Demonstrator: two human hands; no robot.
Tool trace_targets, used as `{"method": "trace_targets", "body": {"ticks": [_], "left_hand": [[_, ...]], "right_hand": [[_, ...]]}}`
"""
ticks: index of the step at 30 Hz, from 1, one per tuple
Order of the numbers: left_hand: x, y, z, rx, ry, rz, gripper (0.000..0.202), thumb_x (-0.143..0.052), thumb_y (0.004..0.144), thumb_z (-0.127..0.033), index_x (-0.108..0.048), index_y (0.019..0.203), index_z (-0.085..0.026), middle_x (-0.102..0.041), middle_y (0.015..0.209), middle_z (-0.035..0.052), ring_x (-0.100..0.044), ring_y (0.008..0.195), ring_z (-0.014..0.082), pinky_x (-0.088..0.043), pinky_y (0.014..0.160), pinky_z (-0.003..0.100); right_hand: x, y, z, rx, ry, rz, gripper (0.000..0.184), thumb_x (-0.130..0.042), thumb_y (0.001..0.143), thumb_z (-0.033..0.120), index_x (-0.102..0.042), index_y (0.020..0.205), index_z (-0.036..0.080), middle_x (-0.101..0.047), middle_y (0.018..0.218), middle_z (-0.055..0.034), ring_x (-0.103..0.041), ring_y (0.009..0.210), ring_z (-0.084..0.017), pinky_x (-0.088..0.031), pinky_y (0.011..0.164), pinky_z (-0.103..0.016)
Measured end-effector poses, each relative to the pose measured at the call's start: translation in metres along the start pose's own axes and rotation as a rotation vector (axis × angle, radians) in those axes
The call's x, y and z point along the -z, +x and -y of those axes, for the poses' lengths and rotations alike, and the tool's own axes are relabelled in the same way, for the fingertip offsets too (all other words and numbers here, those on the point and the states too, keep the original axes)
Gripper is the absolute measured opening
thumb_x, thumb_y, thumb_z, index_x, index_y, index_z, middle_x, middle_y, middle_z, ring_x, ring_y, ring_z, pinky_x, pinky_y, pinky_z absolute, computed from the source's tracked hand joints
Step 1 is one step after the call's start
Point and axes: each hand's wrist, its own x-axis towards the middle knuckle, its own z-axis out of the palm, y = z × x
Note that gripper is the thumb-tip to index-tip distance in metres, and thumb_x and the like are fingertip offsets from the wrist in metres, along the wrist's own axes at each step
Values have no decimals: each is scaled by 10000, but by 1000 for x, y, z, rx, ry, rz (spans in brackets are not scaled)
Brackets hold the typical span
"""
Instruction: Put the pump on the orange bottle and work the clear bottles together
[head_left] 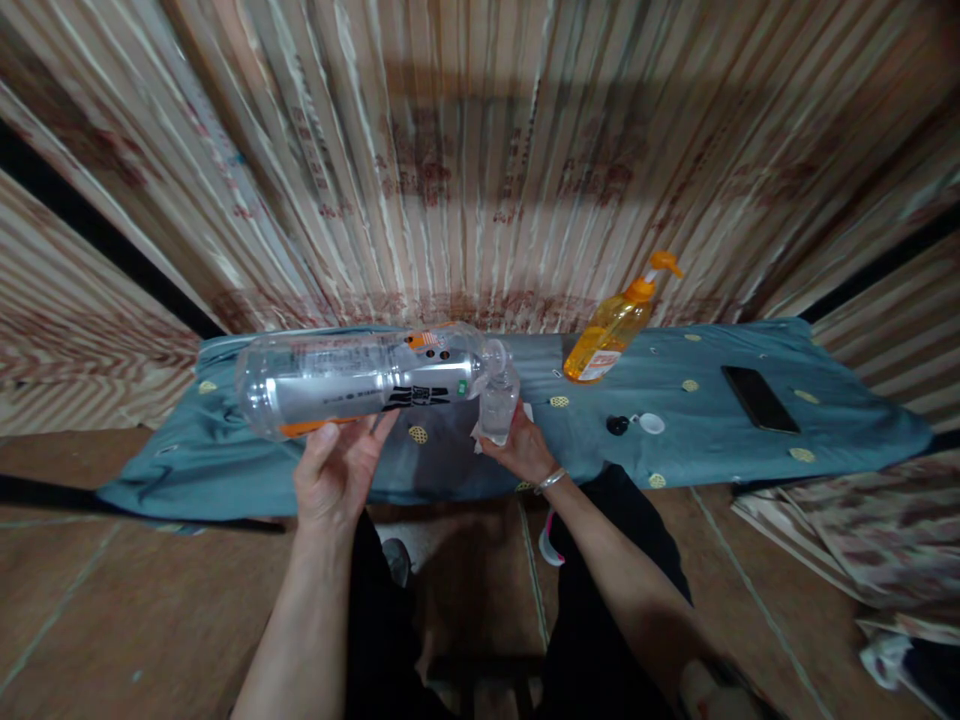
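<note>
A large clear plastic bottle [337,375] with a silver and orange label lies nearly level above the cloth, its neck pointing right. My left hand [341,465] grips it from below, the thumb and fingers against its near side. In my right hand [525,447] is a small clear bottle [498,405], held upright with something white, like tissue, around its base. The large bottle's mouth meets the top of the small one; whether liquid passes between them I cannot tell. On the cloth to the right lie a black cap [617,426] and a white round cap [652,423].
An orange pump bottle [609,335] stands at the back of the teal cloth-covered table [720,390]. A black phone [760,399] lies at the right. Striped curtains [465,180] hang behind, and black poles [112,230] flank both sides.
</note>
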Motion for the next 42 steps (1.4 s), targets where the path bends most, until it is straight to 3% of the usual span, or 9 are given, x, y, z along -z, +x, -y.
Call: {"method": "trace_targets", "body": {"ticks": [5, 10, 20, 27, 37, 42], "left_hand": [[1, 0, 0, 0, 8, -2, 336, -952, 475, -329, -751, 723, -227, -736, 723, -19, -688, 750, 170, -615, 870, 386], [-1, 0, -1, 5, 2, -17, 342, -958, 452, -323, -743, 702, -227, -729, 710, -29, -685, 754, 169, -620, 858, 376], [-3, -1, -1, -15, 41, -20, 328, -945, 472, -363, -716, 667, -232, -692, 664, -26, -654, 715, 172, -587, 935, 455], [-1, 0, 0, -11, 64, -30, 314, -924, 483, -376, -682, 631, -242, -689, 668, -1, -689, 903, 254, -540, 986, 503], [-2, -2, -1, -10, 57, -21, 310, -941, 472, -375, -714, 633, -238, -677, 646, -20, -650, 707, 183, -562, 952, 479], [-2, -1, -1, -12, 36, -24, 328, -954, 452, -360, -700, 610, -225, -672, 635, -27, -640, 696, 165, -586, 915, 461]], "right_hand": [[-3, 0, -5, -16, -20, 6, 808, -743, 716, 359, -384, 1398, 116, -701, 1184, -191, -703, 1082, -355, -573, 916, -487], [-4, 0, -5, 10, -1, -19, 804, -749, 711, 332, -381, 1401, 143, -716, 1151, -161, -716, 1048, -335, -581, 897, -466], [-1, 1, -1, -2, -29, -3, 805, -727, 719, 334, -369, 1405, 114, -708, 1179, -182, -709, 1081, -336, -580, 922, -460], [-3, 0, -4, -14, -32, -11, 819, -737, 713, 334, -368, 1415, 133, -710, 1173, -174, -716, 1051, -348, -581, 903, -480], [1, 0, 1, -9, -9, 7, 805, -744, 715, 313, -377, 1405, 122, -704, 1186, -171, -707, 1079, -322, -577, 929, -448], [1, 0, 2, -2, 18, 0, 795, -743, 719, 317, -384, 1402, 124, -704, 1189, -168, -709, 1077, -323, -574, 932, -451]]}}
